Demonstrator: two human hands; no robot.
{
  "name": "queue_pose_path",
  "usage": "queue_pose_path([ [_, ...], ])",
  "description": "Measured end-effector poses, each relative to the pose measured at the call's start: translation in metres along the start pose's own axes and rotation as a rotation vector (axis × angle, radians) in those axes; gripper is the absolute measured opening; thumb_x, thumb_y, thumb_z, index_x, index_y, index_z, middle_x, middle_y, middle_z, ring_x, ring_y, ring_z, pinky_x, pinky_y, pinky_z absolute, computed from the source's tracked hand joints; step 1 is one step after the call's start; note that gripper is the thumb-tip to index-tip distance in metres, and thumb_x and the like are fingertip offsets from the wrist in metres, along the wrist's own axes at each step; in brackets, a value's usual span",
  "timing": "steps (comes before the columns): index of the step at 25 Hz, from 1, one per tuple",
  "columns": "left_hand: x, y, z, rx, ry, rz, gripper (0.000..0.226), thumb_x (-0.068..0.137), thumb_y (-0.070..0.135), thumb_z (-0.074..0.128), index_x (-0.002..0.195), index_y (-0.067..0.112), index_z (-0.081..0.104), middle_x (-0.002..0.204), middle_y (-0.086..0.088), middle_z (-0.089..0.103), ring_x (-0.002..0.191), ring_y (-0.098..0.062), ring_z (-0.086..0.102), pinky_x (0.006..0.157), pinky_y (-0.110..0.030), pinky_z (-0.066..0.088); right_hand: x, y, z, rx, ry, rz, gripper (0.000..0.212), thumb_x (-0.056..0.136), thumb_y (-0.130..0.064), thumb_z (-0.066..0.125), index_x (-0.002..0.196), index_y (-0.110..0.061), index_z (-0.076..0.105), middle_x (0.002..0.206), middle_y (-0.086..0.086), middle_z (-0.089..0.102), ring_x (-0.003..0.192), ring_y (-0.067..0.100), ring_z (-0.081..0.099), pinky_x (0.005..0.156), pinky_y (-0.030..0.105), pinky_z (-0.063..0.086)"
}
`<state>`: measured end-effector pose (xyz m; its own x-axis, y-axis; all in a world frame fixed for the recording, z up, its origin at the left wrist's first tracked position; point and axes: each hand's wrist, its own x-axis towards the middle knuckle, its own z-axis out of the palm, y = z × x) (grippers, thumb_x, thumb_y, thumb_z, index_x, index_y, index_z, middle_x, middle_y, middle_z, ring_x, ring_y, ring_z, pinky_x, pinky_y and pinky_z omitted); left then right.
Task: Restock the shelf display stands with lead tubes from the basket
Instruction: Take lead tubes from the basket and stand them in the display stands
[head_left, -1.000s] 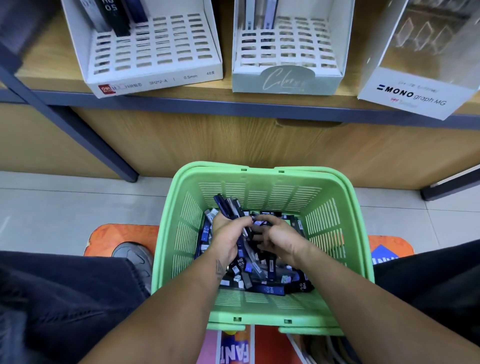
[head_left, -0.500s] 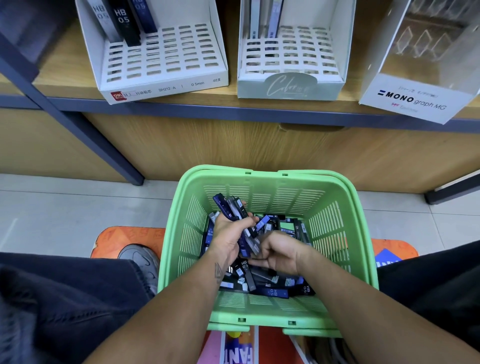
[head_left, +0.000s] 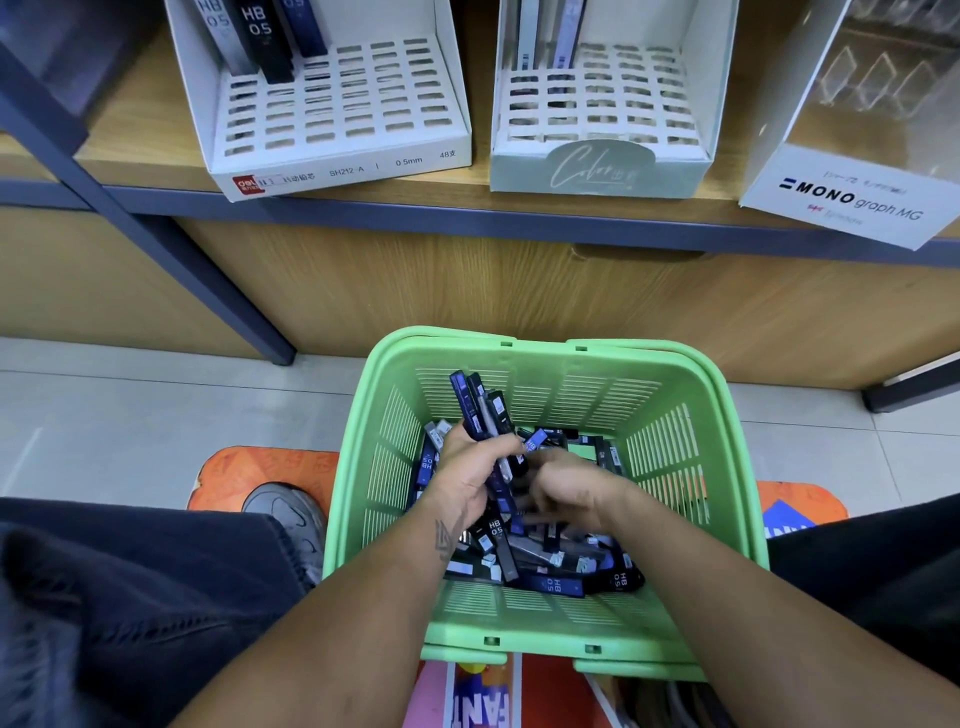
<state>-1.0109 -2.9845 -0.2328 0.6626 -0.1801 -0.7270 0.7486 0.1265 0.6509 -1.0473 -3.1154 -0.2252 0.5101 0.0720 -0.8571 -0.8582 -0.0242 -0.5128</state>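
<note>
where shelf (head_left: 363, 205) looms, basket (head_left: 727, 467), orange mat (head_left: 260, 467)

Open air runs from the green basket (head_left: 545, 358) up to the shelf stands (head_left: 337, 104) — only the shelf's blue edge (head_left: 467, 215) juts between.

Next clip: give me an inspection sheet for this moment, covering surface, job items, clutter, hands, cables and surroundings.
Surface: wooden shelf above a tiled floor.
Job items: green basket on the floor holds a heap of lead tubes; white stand has three tubes at its back left, most slots empty; pale green stand has a few at the back.
Clutter: orange mat under the basket.
Hands: left hand grips a bundle of tubes; right hand reaches into the heap, grip blurred.
Cables: nothing seen.
Surroundings: clear MONO stand at right; grey shoe.
</note>
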Motion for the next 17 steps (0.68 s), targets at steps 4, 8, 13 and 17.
queue_pose_path([
  [4,0.001,-0.003,-0.012,0.197,-0.044,-0.105,0.057,0.060,-0.004,0.081,0.114,0.005,0.064,0.102,-0.013,0.075,0.105,-0.031,0.068,0.094,-0.049,0.052,0.000,-0.025,-0.014,-0.282,0.153,-0.351,0.085,0.083,0.020,0.046,0.150,-0.032,0.042,0.152,-0.006,0.046,0.120,0.017,0.062,0.081,0.035,0.058],
  [8,-0.007,-0.009,-0.010,0.347,-0.111,-0.207,0.082,0.062,-0.006,0.080,0.137,0.009,0.049,0.136,-0.009,0.058,0.130,-0.028,0.050,0.105,-0.042,0.042,-0.007,-0.033,-0.007,-0.418,-0.036,-0.493,0.104,0.076,0.021,0.045,0.152,-0.049,0.033,0.163,-0.009,0.026,0.139,0.018,0.044,0.092,0.043,0.056],
  [13,-0.008,-0.024,-0.013,0.386,-0.197,-0.261,0.063,0.062,-0.007,0.082,0.120,0.006,0.064,0.108,-0.017,0.074,0.101,-0.030,0.071,0.093,-0.053,0.056,-0.008,-0.023,-0.003,-0.645,-0.040,-0.441,0.058,0.090,0.010,0.053,0.141,-0.018,0.058,0.155,0.001,0.042,0.140,0.018,0.042,0.116,0.027,0.035],
  [17,-0.010,-0.036,-0.016,0.465,-0.234,-0.382,0.095,0.050,0.002,0.091,0.134,0.006,0.047,0.123,-0.012,0.067,0.117,-0.028,0.061,0.097,-0.047,0.054,-0.008,-0.013,0.000,-0.709,-0.067,-0.255,0.070,0.086,0.017,0.036,0.139,-0.022,0.060,0.142,0.007,0.056,0.061,-0.004,0.063,0.042,0.012,0.041],
])
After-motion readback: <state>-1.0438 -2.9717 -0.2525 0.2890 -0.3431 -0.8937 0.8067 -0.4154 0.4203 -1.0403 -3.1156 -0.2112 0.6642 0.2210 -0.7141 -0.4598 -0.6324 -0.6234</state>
